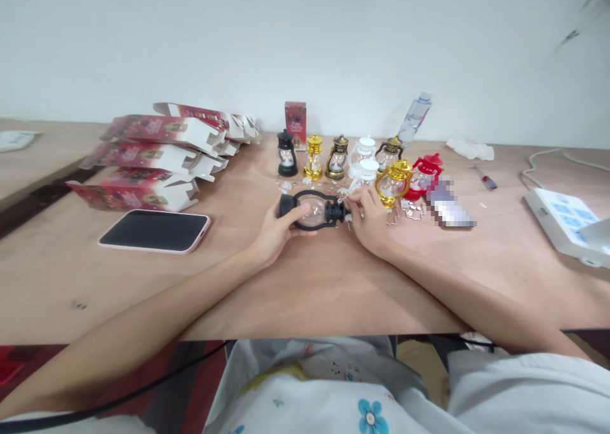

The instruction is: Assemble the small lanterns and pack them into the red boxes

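A small black toy lantern point(314, 210) with a clear globe lies on its side on the wooden table point(305, 294). My left hand point(276, 230) grips it around the globe and base end. At the lantern's top end, my right hand point(369, 218) pinches a small white piece against the cap. Just behind my hands stands a row of little lanterns: a black one point(286, 154), a gold one point(313, 157), a bronze one point(337, 158), white ones point(365, 161), a gold round one point(393, 183) and a red one point(427, 170).
A phone in a pink case point(155, 230) lies face down at left. Flat red-and-white cartons point(152, 161) are stacked behind it. One upright red box point(295, 124), a plastic bottle point(414, 116), a crumpled tissue point(471, 148) and a white power strip point(565, 224) sit at back and right.
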Demonstrator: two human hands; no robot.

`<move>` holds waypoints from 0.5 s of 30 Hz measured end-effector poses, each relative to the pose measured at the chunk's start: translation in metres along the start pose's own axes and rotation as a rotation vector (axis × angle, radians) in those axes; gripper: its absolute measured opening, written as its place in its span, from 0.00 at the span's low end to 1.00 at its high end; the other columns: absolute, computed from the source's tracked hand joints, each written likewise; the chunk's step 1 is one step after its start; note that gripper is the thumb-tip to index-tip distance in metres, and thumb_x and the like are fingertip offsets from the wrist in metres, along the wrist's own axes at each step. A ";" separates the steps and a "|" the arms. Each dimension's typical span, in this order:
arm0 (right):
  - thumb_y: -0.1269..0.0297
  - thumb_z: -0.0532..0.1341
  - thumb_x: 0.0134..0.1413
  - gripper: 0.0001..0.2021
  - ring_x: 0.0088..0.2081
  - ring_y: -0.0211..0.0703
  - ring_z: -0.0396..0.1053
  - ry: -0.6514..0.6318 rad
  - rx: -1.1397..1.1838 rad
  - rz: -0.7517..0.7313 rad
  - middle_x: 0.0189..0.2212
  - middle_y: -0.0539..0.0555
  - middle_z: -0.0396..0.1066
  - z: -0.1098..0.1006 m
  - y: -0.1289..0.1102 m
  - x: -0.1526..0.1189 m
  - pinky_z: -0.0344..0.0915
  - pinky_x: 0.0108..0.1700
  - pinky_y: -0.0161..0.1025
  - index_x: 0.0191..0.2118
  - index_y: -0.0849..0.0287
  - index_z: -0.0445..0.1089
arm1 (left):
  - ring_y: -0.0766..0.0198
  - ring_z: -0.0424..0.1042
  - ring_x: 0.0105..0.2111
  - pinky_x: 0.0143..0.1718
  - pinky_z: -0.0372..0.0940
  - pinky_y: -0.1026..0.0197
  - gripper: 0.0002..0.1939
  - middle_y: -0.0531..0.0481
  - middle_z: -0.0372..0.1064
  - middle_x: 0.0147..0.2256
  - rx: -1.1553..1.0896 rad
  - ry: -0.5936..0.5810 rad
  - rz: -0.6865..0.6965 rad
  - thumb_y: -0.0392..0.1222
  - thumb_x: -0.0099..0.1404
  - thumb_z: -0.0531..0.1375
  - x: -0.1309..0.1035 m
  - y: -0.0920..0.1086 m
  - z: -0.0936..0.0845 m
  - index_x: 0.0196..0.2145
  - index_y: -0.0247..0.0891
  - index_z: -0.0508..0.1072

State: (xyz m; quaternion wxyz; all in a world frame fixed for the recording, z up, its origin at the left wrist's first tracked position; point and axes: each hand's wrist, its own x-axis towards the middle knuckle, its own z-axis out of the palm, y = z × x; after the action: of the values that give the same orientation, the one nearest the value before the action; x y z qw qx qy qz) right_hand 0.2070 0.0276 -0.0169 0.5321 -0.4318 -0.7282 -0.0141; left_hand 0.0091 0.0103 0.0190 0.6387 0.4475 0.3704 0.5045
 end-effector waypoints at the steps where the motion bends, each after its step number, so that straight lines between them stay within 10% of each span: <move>1: 0.67 0.49 0.63 0.09 0.35 0.45 0.63 0.007 -0.005 0.003 0.31 0.54 0.62 0.000 0.000 0.000 0.66 0.38 0.45 0.31 0.53 0.59 | 0.48 0.73 0.45 0.32 0.77 0.54 0.23 0.40 0.70 0.48 0.002 0.003 0.000 0.43 0.52 0.68 0.000 0.000 0.000 0.45 0.35 0.69; 15: 0.68 0.49 0.62 0.09 0.33 0.44 0.63 -0.001 -0.024 0.035 0.30 0.53 0.61 0.002 0.000 0.000 0.65 0.36 0.43 0.30 0.53 0.59 | 0.50 0.73 0.43 0.33 0.76 0.53 0.22 0.42 0.69 0.46 0.011 0.004 -0.013 0.44 0.51 0.68 -0.002 -0.003 0.003 0.41 0.35 0.68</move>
State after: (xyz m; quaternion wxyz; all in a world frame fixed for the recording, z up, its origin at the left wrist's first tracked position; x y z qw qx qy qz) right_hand 0.2053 0.0290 -0.0176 0.5267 -0.4506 -0.7206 -0.0134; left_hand 0.0123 0.0074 0.0175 0.6388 0.4478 0.3774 0.4990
